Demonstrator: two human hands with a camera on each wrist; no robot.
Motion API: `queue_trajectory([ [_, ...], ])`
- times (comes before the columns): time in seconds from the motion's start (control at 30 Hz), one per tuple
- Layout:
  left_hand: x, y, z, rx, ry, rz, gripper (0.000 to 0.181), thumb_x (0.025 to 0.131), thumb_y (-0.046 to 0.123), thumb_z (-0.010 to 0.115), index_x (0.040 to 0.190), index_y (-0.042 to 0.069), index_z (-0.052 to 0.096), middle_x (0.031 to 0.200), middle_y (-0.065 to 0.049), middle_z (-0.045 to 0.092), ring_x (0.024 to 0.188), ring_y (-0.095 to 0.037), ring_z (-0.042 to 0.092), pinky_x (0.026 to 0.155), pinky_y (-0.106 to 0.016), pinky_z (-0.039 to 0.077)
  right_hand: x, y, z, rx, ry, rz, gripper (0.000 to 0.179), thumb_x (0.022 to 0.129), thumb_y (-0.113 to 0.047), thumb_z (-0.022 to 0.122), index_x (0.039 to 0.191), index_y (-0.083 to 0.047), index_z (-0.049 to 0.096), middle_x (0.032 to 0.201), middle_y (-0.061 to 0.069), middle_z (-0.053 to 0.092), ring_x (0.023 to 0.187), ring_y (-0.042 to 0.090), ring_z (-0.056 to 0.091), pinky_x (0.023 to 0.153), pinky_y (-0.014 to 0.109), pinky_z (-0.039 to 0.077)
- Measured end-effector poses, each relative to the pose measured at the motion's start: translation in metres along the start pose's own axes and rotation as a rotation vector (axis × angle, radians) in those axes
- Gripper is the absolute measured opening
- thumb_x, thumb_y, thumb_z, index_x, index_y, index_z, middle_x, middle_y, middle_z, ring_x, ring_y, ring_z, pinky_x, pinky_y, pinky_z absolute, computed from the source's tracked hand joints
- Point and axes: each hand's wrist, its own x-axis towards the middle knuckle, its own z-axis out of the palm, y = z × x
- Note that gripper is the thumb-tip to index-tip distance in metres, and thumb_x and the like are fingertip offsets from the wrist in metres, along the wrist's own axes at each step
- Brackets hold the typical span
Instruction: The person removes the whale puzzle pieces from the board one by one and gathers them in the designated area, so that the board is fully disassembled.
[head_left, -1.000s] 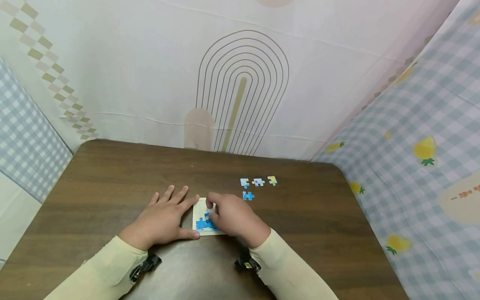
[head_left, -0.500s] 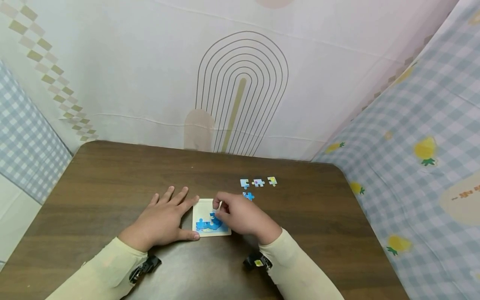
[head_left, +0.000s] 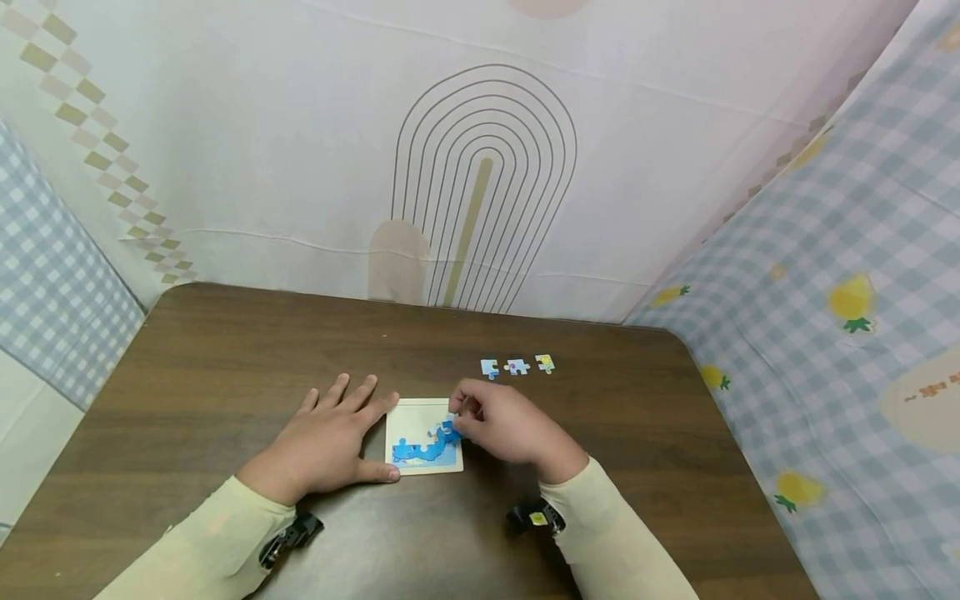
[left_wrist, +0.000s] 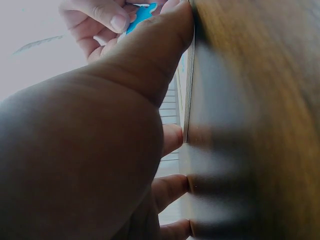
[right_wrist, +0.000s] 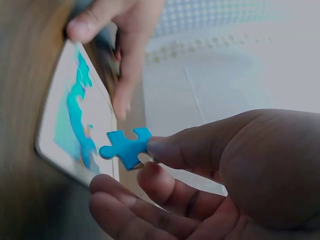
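Right hand (head_left: 510, 421) pinches a blue puzzle piece (right_wrist: 127, 148) — above the tray (head_left: 423, 407).

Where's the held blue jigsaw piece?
In the right wrist view, the blue jigsaw piece is left of centre, pinched by the right hand, close to the puzzle tray.

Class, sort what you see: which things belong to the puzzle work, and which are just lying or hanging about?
Puzzle work:
blue piece, pinched by the right hand
puzzle tray, touched by the left hand
three loose pieces

Just about:
brown table
pale backdrop cloth
checked cloth
black wrist devices
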Motion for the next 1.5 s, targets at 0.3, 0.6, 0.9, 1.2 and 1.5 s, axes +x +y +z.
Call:
queue_trajectory([
  [0.3,-0.001,-0.001,0.000,-0.010,0.003,0.006,0.112,0.088,0.086,0.075,0.177,0.030,0.039,0.186,-0.017,0.028,0.171,-0.059,0.018,0.128,-0.088,0.020,-0.006,0.039,-0.032,0.057,0.114,0.096,0.006,0.110,-0.016,0.071,0.116,-0.017,0.072,0.091,0.001,0.070,0.074,0.017,0.067,0.068,0.035,0.056],
  [0.6,-0.002,-0.001,0.001,-0.014,-0.003,0.002,0.112,0.088,0.086,0.075,0.178,0.030,0.039,0.187,-0.017,0.027,0.171,-0.058,0.018,0.128,-0.087,0.020,-0.005,0.080,-0.057,0.109,0.182,0.265,0.016,0.111,-0.019,0.071,0.126,-0.016,0.077,0.093,0.008,0.071,0.079,0.023,0.073,0.074,0.037,0.062],
  [0.9,-0.001,-0.002,0.002,-0.012,-0.003,-0.003,0.112,0.088,0.087,0.074,0.178,0.031,0.038,0.187,-0.017,0.027,0.171,-0.058,0.017,0.128,-0.087,0.019,0.002,0.107,-0.055,0.189,0.186,0.343,0.014,0.111,-0.017,0.072,0.123,-0.013,0.078,0.098,0.010,0.074,0.083,0.022,0.074,0.078,0.037,0.067],
  [1.2,-0.001,-0.002,0.000,-0.010,-0.003,0.000,0.112,0.088,0.087,0.074,0.178,0.031,0.038,0.187,-0.016,0.027,0.171,-0.058,0.017,0.129,-0.086,0.019,0.009,0.113,-0.051,0.155,0.172,0.355,0.014,0.111,-0.015,0.069,0.120,-0.011,0.078,0.095,0.009,0.076,0.078,0.021,0.074,0.073,0.036,0.064],
  [1.5,0.000,-0.002,0.001,-0.006,0.004,0.003,0.112,0.088,0.086,0.075,0.178,0.030,0.039,0.187,-0.016,0.027,0.171,-0.058,0.017,0.129,-0.086,0.019,0.011,0.112,-0.050,0.108,0.163,0.362,0.010,0.111,-0.016,0.070,0.114,-0.009,0.077,0.094,0.008,0.074,0.077,0.021,0.070,0.069,0.033,0.060],
])
